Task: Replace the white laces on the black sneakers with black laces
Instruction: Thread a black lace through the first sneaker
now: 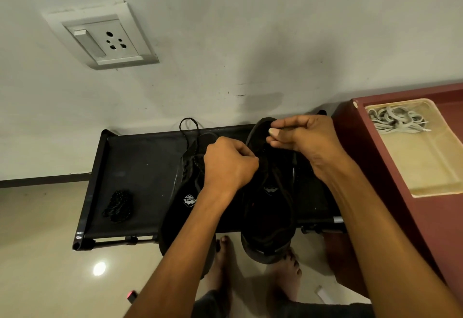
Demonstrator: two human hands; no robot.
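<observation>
Both hands work the right sneaker (269, 192) on the tabletop (140, 167), right hand (303, 140) and left hand (229, 165) each with grip pinched on black lace (280, 182); risk: lace slips, skipping an eyelet.

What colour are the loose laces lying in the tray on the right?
The bundle of flat loose laces in the cream plastic tray is white to pale grey, shown in the head view.
</observation>
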